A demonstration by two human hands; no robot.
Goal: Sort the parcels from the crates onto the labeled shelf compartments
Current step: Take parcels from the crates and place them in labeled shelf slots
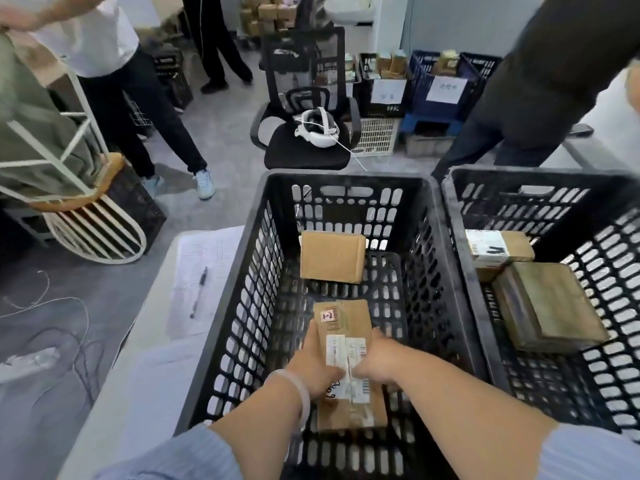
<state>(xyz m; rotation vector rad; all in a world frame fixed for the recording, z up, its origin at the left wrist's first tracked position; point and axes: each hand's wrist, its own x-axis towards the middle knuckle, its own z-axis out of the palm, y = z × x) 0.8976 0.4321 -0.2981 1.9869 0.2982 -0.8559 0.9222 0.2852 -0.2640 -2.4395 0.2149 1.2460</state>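
A long brown cardboard parcel (349, 320) with white barcode labels and a small pink sticker lies inside the near black crate (242, 271). My left hand (313, 363) grips its left edge and my right hand (379, 362) grips its right edge. A second plain brown parcel (331, 256) leans at the crate's far end. The right black crate (457, 244) holds a labelled parcel (495, 249) and a flat greenish-brown parcel (547, 306). No shelf is in sight.
A paper sheet (194, 268) with a pen (199, 291) lies on the white table left of the crate. Beyond stand a black office chair (304, 147) with a white headset (317, 128), several people, stacked crates and a white rack (86, 216).
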